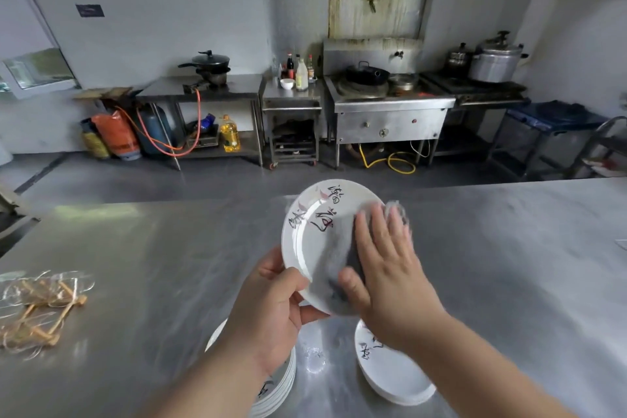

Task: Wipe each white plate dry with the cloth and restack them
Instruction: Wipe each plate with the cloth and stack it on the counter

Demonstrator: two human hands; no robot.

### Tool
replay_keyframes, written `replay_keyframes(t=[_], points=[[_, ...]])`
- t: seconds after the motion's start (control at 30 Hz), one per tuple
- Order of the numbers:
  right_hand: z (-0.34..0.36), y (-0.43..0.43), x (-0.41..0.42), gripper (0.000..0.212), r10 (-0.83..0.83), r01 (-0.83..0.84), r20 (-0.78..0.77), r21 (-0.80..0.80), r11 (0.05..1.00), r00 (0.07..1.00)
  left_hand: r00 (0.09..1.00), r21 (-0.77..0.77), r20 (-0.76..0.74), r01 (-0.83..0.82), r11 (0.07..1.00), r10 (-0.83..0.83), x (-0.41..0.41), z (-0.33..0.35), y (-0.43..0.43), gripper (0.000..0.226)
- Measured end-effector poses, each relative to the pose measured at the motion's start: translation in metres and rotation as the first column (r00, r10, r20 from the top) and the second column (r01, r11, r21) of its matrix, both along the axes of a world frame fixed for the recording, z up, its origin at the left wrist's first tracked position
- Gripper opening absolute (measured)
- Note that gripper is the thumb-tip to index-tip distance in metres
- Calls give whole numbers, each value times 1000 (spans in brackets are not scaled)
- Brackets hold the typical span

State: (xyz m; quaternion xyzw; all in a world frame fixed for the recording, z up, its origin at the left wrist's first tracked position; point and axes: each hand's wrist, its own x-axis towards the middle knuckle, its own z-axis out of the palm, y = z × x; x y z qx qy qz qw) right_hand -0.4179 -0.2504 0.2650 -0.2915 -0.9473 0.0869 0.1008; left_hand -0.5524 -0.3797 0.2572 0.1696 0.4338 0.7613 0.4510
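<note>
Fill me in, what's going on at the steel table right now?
A person is wiping a white plate held up over the steel table. The left hand grips its lower rim, and the right hand presses a dark cloth flat against its face. Two plate stacks sit on the table below: a taller stack under the left forearm, a shorter stack under the right. Which is dried cannot be told.

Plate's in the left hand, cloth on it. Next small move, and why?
Probably sweep the cloth leftward across the plate: the right hand presses it on the right part only, leaving the printed left part uncovered, while the left hand grips the near rim.
</note>
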Motion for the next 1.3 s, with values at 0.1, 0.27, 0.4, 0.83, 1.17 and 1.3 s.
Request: replay_keyframes(t=[0.1, 0.27, 0.4, 0.83, 1.17, 1.3], points=[[17, 26, -9, 78, -59, 32, -262, -106, 994, 963, 999, 58, 31, -17, 998, 15, -3, 3, 1, 57], [-17, -3, -7, 51, -282, -8, -677, -391, 920, 680, 996, 130, 71, -71, 989, 62, -8, 3, 4, 59], [-16, 13, -7, 63, -495, 91, -541, -608, 789, 680, 998, 54, 65, -10, 999, 6, -4, -7, -2, 66], [4, 37, -7, 25, -122, 30, -422, -217, 976, 898, 842, -464, -420, 120, 878, -337, -30, 27, -9, 30], [-27, -2, 9, 35, -489, 221, -297, -623, 750, 820, 812, -302, -543, -426, 853, 214, -12, -17, 0, 45], [1, 30, 4, 35, -274, 173, -314, -313, 934, 909, 747, -375, -663, -285, 882, -40, -6, -20, -1, 39]])
